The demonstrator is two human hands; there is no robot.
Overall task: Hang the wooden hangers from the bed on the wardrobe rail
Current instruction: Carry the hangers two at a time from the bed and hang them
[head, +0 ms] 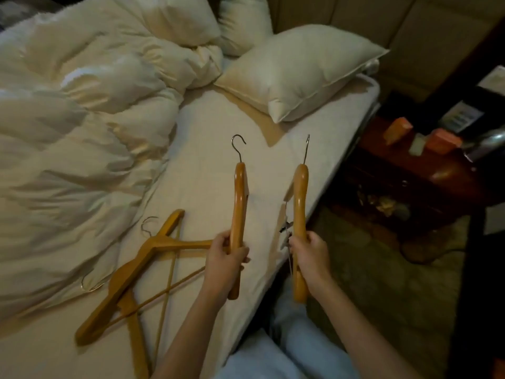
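Observation:
My left hand [224, 258] grips a wooden hanger [238, 203] seen edge-on, its metal hook pointing away from me above the bed [213, 132]. My right hand [310, 254] grips a second wooden hanger [300, 198], also edge-on, with metal clips hanging beside it near the bed's edge. Two more wooden hangers [131, 280] lie crossed on the sheet at the lower left, their hooks toward the duvet. No wardrobe rail is in view.
A crumpled white duvet [82, 119] covers the bed's left half, with pillows [300, 72] at the head. A dark wooden bedside table [426, 165] with orange boxes stands to the right. Patterned carpet [382, 283] lies beside the bed. My legs in light trousers show at the bottom.

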